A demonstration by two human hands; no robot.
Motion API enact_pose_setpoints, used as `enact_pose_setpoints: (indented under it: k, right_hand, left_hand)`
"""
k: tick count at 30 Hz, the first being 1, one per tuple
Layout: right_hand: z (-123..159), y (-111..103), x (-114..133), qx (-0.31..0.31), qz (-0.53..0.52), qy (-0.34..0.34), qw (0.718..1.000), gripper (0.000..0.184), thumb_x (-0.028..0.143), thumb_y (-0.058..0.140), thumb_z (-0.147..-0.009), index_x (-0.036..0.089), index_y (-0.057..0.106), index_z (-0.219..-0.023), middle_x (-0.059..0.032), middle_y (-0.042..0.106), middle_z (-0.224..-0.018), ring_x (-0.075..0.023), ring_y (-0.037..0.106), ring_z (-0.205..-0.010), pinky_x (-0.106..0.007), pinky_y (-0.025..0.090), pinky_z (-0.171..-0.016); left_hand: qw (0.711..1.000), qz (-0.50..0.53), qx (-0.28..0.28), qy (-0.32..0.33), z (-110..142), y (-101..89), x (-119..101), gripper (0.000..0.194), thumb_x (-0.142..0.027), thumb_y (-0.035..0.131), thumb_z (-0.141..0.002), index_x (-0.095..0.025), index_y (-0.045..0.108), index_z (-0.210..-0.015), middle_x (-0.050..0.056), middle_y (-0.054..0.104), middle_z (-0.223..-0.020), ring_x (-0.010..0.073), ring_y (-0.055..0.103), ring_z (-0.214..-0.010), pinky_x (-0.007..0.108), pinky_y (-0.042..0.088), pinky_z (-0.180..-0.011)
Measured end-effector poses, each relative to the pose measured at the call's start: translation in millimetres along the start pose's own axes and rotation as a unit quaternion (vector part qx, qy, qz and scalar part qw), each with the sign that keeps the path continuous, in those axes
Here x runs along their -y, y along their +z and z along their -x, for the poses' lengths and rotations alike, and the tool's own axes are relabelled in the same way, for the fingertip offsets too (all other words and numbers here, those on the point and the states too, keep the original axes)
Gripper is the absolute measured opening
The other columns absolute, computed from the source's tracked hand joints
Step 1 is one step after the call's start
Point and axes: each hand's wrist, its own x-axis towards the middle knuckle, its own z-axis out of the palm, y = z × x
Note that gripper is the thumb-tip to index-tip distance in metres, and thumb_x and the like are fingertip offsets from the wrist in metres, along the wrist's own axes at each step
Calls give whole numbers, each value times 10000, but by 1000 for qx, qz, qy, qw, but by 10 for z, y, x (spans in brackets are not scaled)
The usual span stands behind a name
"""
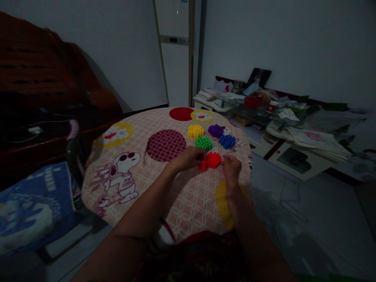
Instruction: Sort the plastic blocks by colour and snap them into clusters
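Observation:
A cluster of small red knobbed pieces (214, 160) stands on the round table between my two hands, with a few more red pieces (202, 166) at its left edge. My left hand (191, 157) curls in from the left, its fingertips bent down by those red pieces; what they hold, if anything, is hidden. On the other side, my right hand (232, 167) has its thumb and fingers pinched close to the red cluster, and its grip is too small to make out. Just beyond lie similar green (203, 143), yellow (196, 131), purple (216, 131) and blue (227, 141) clusters.
A patterned cloth with cartoon dogs (188, 203) covers the table. To the left are a chair with a blue cover (38, 207) and a dark wooden sofa (58, 74). A cluttered low cabinet (293, 156) stands right, and a tall white unit (176, 70) stands behind.

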Motion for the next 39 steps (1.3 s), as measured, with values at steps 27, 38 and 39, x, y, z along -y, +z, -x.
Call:
enact_pose_setpoints:
  k: [27, 38, 39]
  right_hand:
    - [7, -1, 8, 12, 17, -2, 1000, 373, 326, 453, -790, 186, 758, -952, -51, 751, -841, -214, 651, -768, -299, 483, -693]
    - [42, -32, 142, 70, 104, -63, 990, 375, 251, 425, -834, 207, 774, -963, -83, 770, -959, -216, 665, -877, -310, 467, -816]
    - [42, -32, 142, 71, 108, -63, 990, 378, 248, 421, -834, 205, 774, -962, -85, 769, -960, -219, 666, -875, -312, 468, -815]
  left_hand:
    - [997, -5, -41, -61, -74, 308, 148, 684, -408, 818, -657, -206, 556, -1255, 93, 641, -1233, 263, 644, -1073, 341, 504, -897]
    - [996, -39, -63, -40, -137, 584, 164, 628, -341, 740, -711, -175, 506, -1270, 127, 627, -1208, 283, 628, -1103, 365, 503, -917]
    - [997, -36, -65, -38, -141, 591, 172, 605, -340, 731, -719, -176, 513, -1259, 124, 631, -1198, 279, 628, -1093, 365, 503, -916]
